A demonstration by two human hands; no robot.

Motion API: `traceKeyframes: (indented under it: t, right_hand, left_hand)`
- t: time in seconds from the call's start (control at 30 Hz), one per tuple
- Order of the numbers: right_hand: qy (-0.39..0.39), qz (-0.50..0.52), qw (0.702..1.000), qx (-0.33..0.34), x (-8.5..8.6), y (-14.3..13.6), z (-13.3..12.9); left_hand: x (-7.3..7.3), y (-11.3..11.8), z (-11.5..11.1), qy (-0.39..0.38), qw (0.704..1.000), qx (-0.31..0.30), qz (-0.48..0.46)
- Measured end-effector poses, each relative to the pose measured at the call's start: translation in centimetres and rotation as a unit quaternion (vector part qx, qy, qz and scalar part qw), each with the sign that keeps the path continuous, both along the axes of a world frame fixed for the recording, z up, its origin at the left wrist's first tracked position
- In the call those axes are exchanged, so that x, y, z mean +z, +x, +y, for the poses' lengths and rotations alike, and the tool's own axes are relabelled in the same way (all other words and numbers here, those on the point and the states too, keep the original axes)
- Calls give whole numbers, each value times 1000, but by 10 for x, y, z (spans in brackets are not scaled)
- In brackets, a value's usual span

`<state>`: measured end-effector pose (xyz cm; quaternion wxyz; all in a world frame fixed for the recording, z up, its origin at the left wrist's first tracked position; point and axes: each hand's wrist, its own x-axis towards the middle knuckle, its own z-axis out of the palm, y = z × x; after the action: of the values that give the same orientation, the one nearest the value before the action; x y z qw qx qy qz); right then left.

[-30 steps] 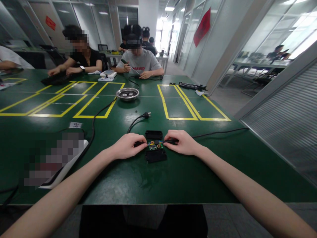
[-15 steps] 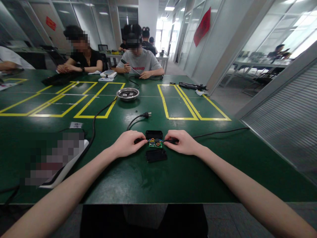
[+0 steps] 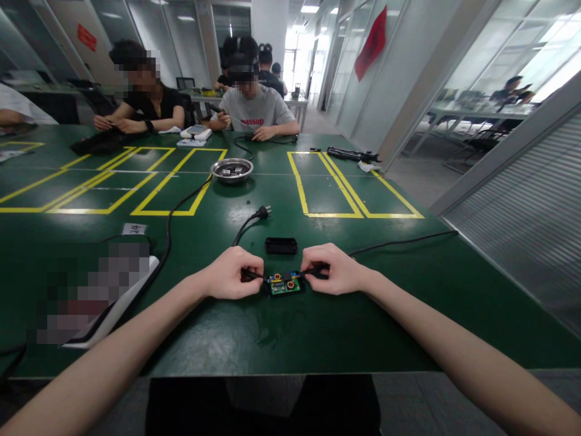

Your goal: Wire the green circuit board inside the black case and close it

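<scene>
A small green circuit board (image 3: 285,284) with copper-wound coils lies over a black plastic case half (image 3: 303,289), which shows only at its edges; whether the board is seated in it I cannot tell. My left hand (image 3: 236,272) is closed on the black cable at the board's left end. On the other side my right hand (image 3: 333,268) pinches the black cable (image 3: 313,270) at the right end. Beyond the board the other black case half (image 3: 281,245) lies with its hollow side up, touched by neither hand.
A black plug (image 3: 263,212) on its cable lies ahead. Farther off stands a metal bowl (image 3: 232,171) with metal parts. Left is a white-edged device, partly blurred out, near a "24" label (image 3: 135,229). Yellow tape marks the green table. A person (image 3: 254,109) works opposite with a tool.
Both hands have drawn the circuit board toward me, from between the two case halves to over the nearer one. The farther case half has stayed in place.
</scene>
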<state>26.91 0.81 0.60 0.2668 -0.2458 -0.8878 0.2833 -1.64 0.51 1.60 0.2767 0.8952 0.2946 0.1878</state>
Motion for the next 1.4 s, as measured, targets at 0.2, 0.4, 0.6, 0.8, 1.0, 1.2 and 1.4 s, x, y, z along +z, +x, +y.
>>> traceKeyframes:
  t: [0.2,0.4,0.6,0.8,1.0,1.2,1.4]
  right_hand:
    - [15,-36,999,-27,-1,2,3]
    - [46,-46,997,-43,-2,1,5]
    - [72,-61,994,-53,-2,3,6]
    - [74,-78,993,-43,-3,3,5]
    - [69,-80,994,-38,-4,5,7]
    - [68,-112,990,-45,-2,5,10]
    - [54,-112,992,-29,-3,4,11]
  left_hand:
    - [-4,0,5,29,999,37,25]
    - [-3,-2,9,53,996,63,35]
    - [-4,0,6,52,996,54,40]
    - [-8,-1,7,44,997,44,34]
    - [-6,-4,8,57,997,44,1]
    - [-7,-3,8,39,998,45,-5]
    - [-7,-1,5,7,999,51,-6]
